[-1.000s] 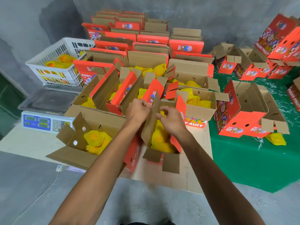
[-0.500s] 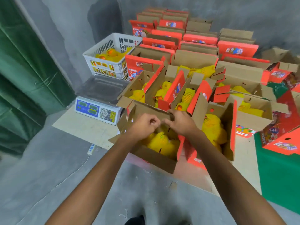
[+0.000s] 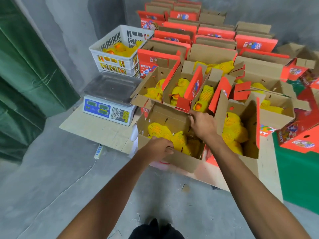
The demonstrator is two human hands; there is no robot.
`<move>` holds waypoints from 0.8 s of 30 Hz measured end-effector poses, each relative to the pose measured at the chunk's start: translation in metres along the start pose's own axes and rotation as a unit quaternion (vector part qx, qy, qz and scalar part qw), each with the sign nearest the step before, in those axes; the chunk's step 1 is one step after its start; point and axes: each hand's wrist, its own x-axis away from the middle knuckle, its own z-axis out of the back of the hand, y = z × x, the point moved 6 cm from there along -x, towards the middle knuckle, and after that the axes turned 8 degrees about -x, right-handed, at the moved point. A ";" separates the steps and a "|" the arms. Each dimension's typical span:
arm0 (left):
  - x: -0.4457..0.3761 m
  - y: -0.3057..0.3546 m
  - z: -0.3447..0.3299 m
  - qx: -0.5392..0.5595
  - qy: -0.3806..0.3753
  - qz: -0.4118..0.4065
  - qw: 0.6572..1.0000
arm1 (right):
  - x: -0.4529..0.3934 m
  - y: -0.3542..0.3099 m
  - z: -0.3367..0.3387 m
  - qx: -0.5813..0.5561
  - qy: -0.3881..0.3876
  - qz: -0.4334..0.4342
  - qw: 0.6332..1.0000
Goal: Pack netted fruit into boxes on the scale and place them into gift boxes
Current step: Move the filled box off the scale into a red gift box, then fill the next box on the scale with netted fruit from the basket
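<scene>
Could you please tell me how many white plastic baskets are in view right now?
1. The white plastic basket sits against the wall behind the scale, left of the red boxes, holding netted fruit. Others may be hidden behind the stacked boxes.

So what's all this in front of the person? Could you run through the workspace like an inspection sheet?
Surface: cardboard sheet on concrete floor.
Job's things: open box holding netted fruit; scale, pan bare; white crate of fruit; rows of red gift boxes.
Clutter: nothing seen.
Hands: left hand grips the box's near wall; right hand grips its far flap.
Cables: power strip with white cord.
Surroundings: green curtain, grey wall.
</scene>
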 end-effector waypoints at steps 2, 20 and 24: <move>0.003 0.002 0.003 0.011 0.003 -0.009 1.000 | -0.001 -0.002 0.001 0.006 0.001 0.005 1.000; 0.123 -0.103 0.104 0.103 0.146 0.080 0.981 | -0.025 -0.170 0.042 -0.056 0.114 0.162 0.979; 0.137 -0.164 0.121 0.103 0.164 0.105 0.976 | -0.043 -0.226 0.027 -0.089 0.123 0.180 0.972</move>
